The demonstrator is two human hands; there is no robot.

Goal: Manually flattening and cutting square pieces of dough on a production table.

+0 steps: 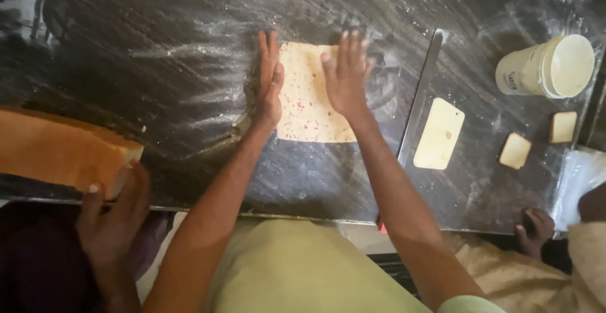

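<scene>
On a dark, flour-dusted stone worktop (158, 66), a pale rectangular sheet of dough flecked with red bits (307, 98) lies between a person's two hands, its long axis running away from the body. The left hand (268, 82) stands open on edge, fingers straight, against the sheet's left side; the right hand (346, 73) lies open and flat on its upper right part. Bare floured surface stretches left. Right of a long metal straightedge (420, 98) sit a cream plastic scraper (439, 133), two small dough squares (516, 150) and a white tub (546, 66). Another person's hand (113, 224) grips a golden loaf (63, 152).
</scene>
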